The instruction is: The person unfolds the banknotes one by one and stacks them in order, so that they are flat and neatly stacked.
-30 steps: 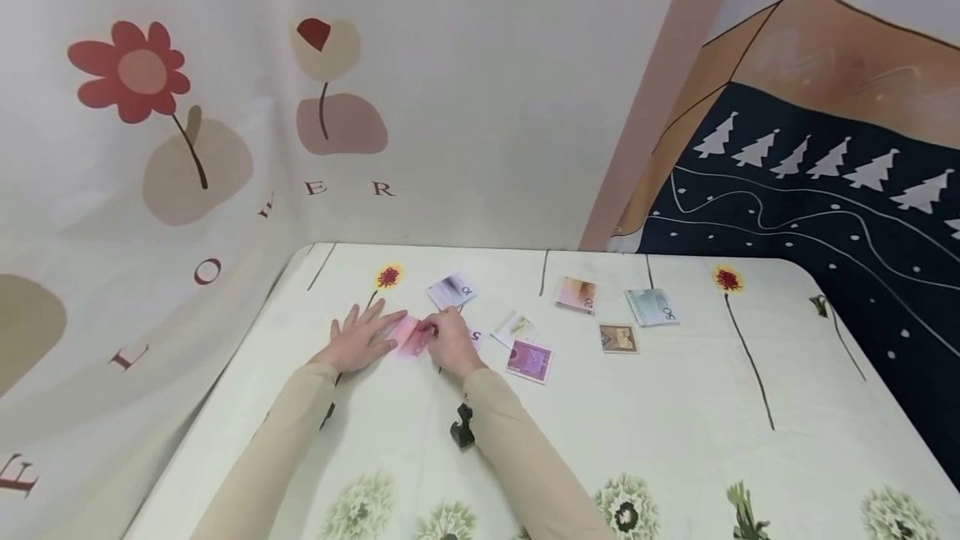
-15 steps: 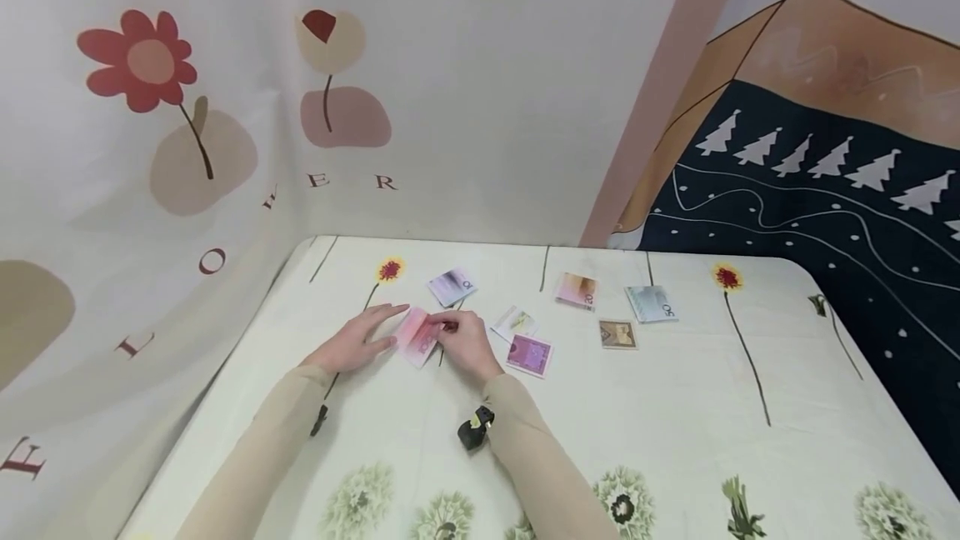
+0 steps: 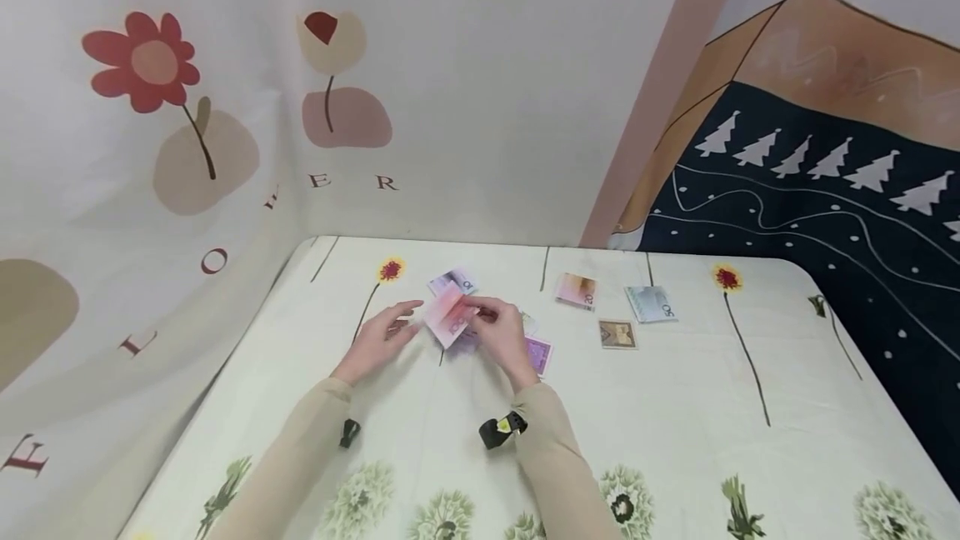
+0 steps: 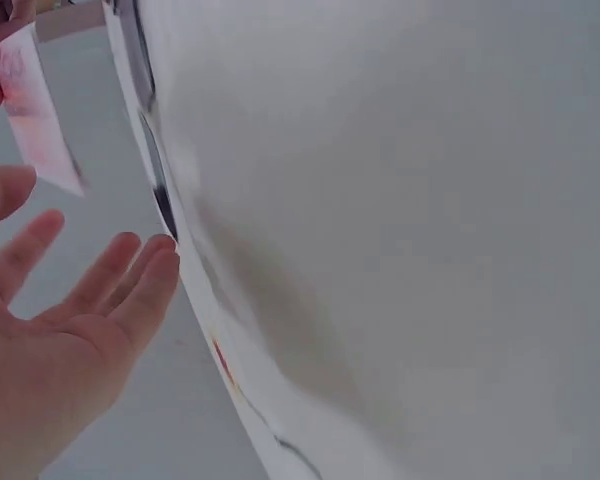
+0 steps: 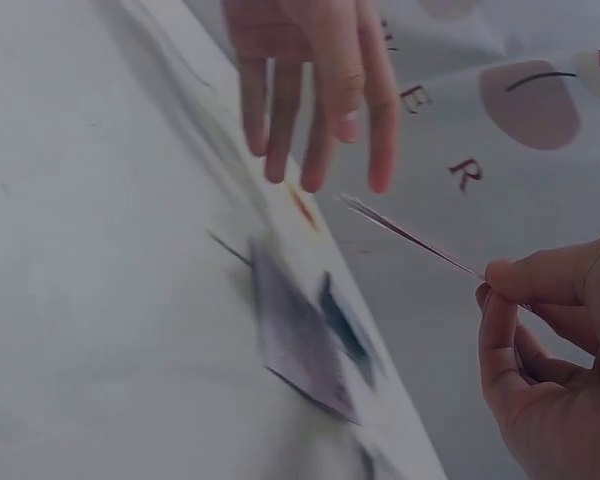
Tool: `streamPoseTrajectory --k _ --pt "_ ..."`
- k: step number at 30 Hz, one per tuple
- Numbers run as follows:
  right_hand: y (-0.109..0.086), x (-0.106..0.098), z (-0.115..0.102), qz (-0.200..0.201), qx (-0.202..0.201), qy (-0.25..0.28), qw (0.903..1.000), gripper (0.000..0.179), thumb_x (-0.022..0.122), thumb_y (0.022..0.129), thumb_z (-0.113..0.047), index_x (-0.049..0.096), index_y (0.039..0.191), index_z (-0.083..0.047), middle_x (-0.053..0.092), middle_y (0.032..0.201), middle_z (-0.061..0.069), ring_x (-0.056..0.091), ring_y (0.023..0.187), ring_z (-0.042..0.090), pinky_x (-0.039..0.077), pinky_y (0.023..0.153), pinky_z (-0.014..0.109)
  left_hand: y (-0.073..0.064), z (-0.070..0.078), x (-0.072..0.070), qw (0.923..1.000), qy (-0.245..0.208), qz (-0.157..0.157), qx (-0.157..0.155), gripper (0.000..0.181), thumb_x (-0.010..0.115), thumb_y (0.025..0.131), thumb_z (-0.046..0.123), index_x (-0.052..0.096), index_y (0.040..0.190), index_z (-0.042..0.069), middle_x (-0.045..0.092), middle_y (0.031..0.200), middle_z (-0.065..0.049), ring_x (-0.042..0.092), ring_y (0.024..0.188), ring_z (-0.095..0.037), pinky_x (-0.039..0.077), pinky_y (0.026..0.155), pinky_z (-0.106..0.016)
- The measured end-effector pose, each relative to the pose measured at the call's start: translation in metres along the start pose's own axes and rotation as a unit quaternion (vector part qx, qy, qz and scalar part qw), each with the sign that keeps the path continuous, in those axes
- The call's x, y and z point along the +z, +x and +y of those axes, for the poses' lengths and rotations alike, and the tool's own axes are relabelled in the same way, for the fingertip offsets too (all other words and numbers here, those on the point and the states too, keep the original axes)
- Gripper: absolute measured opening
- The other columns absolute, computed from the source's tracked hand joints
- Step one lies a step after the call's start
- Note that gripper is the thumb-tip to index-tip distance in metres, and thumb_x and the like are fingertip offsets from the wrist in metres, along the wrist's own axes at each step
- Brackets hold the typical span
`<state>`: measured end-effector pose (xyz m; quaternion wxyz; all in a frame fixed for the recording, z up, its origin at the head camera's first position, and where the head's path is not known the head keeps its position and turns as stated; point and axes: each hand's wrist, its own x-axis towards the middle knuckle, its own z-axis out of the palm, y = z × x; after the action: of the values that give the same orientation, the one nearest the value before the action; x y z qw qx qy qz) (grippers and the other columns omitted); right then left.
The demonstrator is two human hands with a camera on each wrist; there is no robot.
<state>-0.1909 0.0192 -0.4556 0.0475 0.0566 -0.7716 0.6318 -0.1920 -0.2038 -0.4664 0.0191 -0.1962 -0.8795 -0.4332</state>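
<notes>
A pink banknote (image 3: 447, 317), thin and seen edge-on in the right wrist view, is pinched between the thumb and fingers of my right hand (image 3: 501, 332), above the table. Facing it from the left is my left hand (image 3: 381, 342), fingers spread and apart from the note; the left wrist view shows the left palm (image 4: 70, 350) with nothing in it. Behind the held note lies a bluish-purple note (image 3: 453, 280). Below it, another purple note (image 3: 467, 343) is partly covered. A magenta note (image 3: 538, 354) shows beside my right hand, which hides part of it.
Farther right on the flower-print tablecloth (image 3: 675, 398) lie an orange 20 note (image 3: 577, 291), a greenish 50 note (image 3: 651, 304) and a small brown note (image 3: 618, 334). A printed curtain (image 3: 465, 107) hangs along the table's back and left edges. Black straps hang at both wrists.
My right hand has lifted the pink note off the table and carried it to the right. My left hand has let go of the tabletop and shifted right too.
</notes>
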Motion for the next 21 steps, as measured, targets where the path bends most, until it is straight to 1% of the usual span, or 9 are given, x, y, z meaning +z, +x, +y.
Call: streamPoseTrajectory --k 3,5,8,10,12,14,16,18,21 --pt "-0.002 -0.009 -0.004 0.012 -0.011 0.024 0.9996 0.024 0.064 0.084 0.009 0.072 0.106 0.002 0.069 0.103 0.013 0.061 0.086 0.019 0.051 0.073 0.021 0.002 0.007 0.01 0.9978 -0.058 0.007 -0.033 0.04 0.059 0.096 0.007 0.051 0.134 -0.001 0.058 0.12 -0.03 0.059 0.106 -0.045 0.049 0.092 -0.05" --pt "-0.003 -0.015 -0.005 0.019 -0.019 0.036 0.999 0.024 0.063 0.084 0.01 0.071 0.106 0.004 0.068 0.104 0.016 0.062 0.087 0.022 0.051 0.074 0.021 0.005 0.012 0.017 0.9925 -0.109 0.009 -0.055 0.041 0.058 0.096 0.006 0.049 0.135 0.0 0.06 0.116 -0.03 0.061 0.104 -0.044 0.05 0.09 -0.049" --pt "-0.005 -0.021 -0.004 0.026 -0.018 0.05 0.9983 0.023 0.063 0.085 0.01 0.07 0.106 0.005 0.068 0.104 0.017 0.062 0.089 0.025 0.051 0.075 0.021 0.009 0.02 0.029 0.9705 -0.222 0.013 -0.093 0.045 0.058 0.096 0.003 0.043 0.138 -0.002 0.058 0.115 -0.03 0.061 0.104 -0.042 0.05 0.091 -0.048" --pt "-0.006 -0.024 -0.001 0.03 -0.011 0.047 0.9984 0.022 0.064 0.085 0.009 0.07 0.106 0.005 0.068 0.104 0.016 0.062 0.09 0.025 0.051 0.075 0.021 0.012 0.024 0.037 0.9511 -0.284 0.032 -0.118 0.045 0.058 0.095 -0.001 0.042 0.137 -0.003 0.057 0.115 -0.029 0.064 0.1 -0.036 0.051 0.09 -0.044" --pt "-0.008 -0.026 0.002 0.033 0.001 0.039 0.9987 0.022 0.065 0.085 0.007 0.07 0.106 0.003 0.068 0.104 0.014 0.062 0.091 0.023 0.052 0.076 0.021 0.016 0.029 0.044 0.9341 -0.324 0.062 -0.136 0.044 0.057 0.093 -0.006 0.044 0.135 -0.004 0.056 0.114 -0.027 0.066 0.094 -0.028 0.053 0.088 -0.038" --pt "-0.009 -0.028 0.004 0.032 0.004 0.021 0.9992 0.021 0.067 0.085 0.005 0.07 0.105 0.002 0.068 0.103 0.013 0.063 0.091 0.023 0.053 0.076 0.023 0.018 0.035 0.05 0.9277 -0.332 0.097 -0.141 0.041 0.056 0.092 -0.009 0.046 0.131 -0.004 0.056 0.112 -0.024 0.067 0.087 -0.02 0.055 0.083 -0.033" --pt "-0.011 -0.031 0.006 0.028 -0.006 -0.013 0.9995 0.02 0.068 0.084 0.005 0.07 0.103 0.001 0.067 0.101 0.012 0.063 0.088 0.022 0.054 0.074 0.024 0.02 0.041 0.056 0.9252 -0.329 0.125 -0.143 0.04 0.055 0.089 -0.012 0.048 0.128 -0.004 0.055 0.11 -0.022 0.066 0.082 -0.015 0.056 0.077 -0.03" --pt "-0.012 -0.033 0.008 0.02 -0.032 -0.057 0.9976 0.02 0.068 0.083 0.006 0.069 0.103 0.002 0.066 0.098 0.013 0.063 0.085 0.023 0.055 0.073 0.027 0.022 0.046 0.061 0.9254 -0.321 0.144 -0.141 0.04 0.055 0.087 -0.013 0.049 0.125 -0.004 0.055 0.109 -0.021 0.065 0.08 -0.015 0.055 0.073 -0.028" --pt "-0.013 -0.037 0.009 0.005 -0.074 -0.126 0.9893 0.021 0.07 0.082 0.006 0.068 0.102 0.003 0.063 0.095 0.013 0.062 0.083 0.024 0.055 0.072 0.029 0.022 0.051 0.067 0.9232 -0.317 0.165 -0.142 0.039 0.056 0.084 -0.013 0.05 0.123 -0.005 0.055 0.108 -0.02 0.064 0.08 -0.017 0.054 0.071 -0.025"
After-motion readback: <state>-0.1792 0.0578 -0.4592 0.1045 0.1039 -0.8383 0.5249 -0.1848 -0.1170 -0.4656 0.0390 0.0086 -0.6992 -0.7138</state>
